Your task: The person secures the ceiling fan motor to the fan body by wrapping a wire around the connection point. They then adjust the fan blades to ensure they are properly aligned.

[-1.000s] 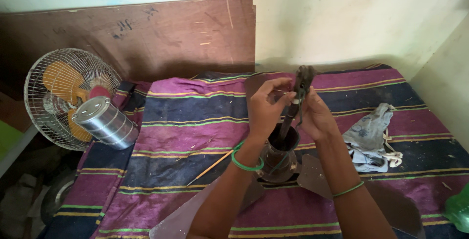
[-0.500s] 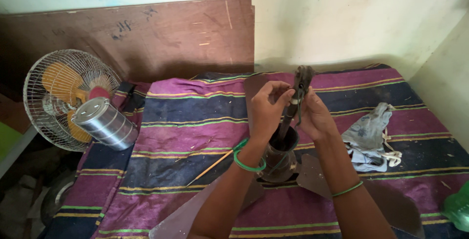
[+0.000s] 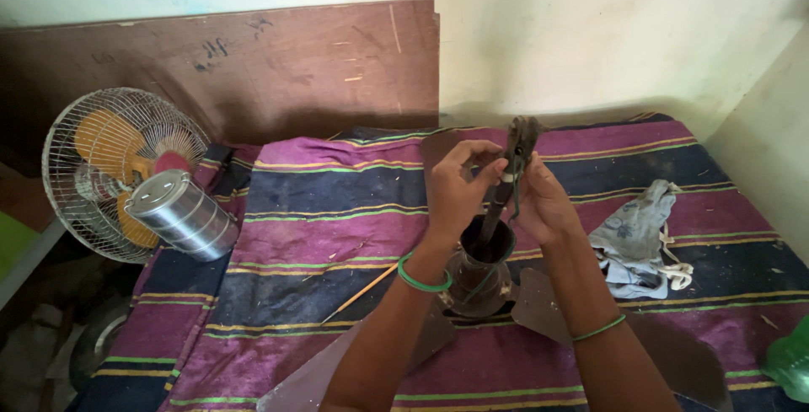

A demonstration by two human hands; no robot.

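My left hand (image 3: 459, 189) and my right hand (image 3: 543, 201) are raised together over a dark ceiling-fan motor hub (image 3: 480, 273) with brown blades (image 3: 539, 311) lying on a striped cloth (image 3: 337, 227). Both hands hold a rod-like part (image 3: 516, 155) that stands up out of the hub's cup. My left fingers pinch a thin green wire by the rod's top. My right hand grips the rod from the side. A green bangle sits on each wrist.
A caged table fan (image 3: 114, 168) stands at the left with a steel tiffin container (image 3: 184, 214) in front of it. A crumpled grey cloth (image 3: 636, 239) lies right. A thin wooden stick (image 3: 362, 290) lies near the hub. A brown board (image 3: 253, 71) leans on the wall. A green object (image 3: 790, 361) is at the right edge.
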